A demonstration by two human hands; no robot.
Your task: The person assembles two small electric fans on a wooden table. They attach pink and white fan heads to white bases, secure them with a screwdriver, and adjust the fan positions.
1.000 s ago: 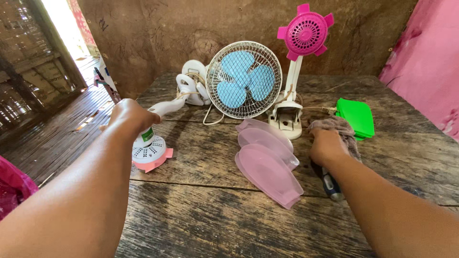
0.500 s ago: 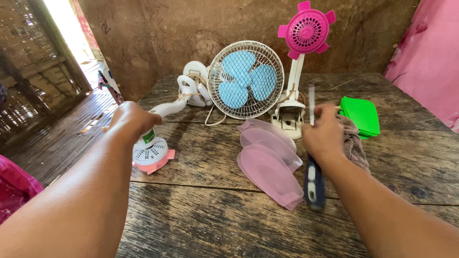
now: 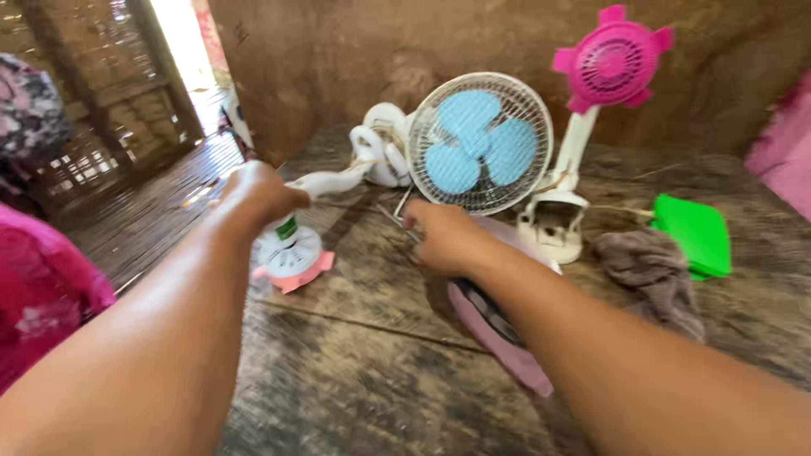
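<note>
Our left hand [image 3: 258,192] is closed around the white neck [image 3: 325,180] of a small fan part whose round white and pink base [image 3: 291,255] sits on the wooden table [image 3: 355,371]. Our right hand [image 3: 443,238] is curled around a screwdriver [image 3: 397,218], we think; its thin metal tip shows blurred past the knuckles. Just behind stands the blue-bladed fan [image 3: 479,142]; a pink cover [image 3: 507,350] lies under the right forearm, a grey cloth [image 3: 650,274] further right.
</note>
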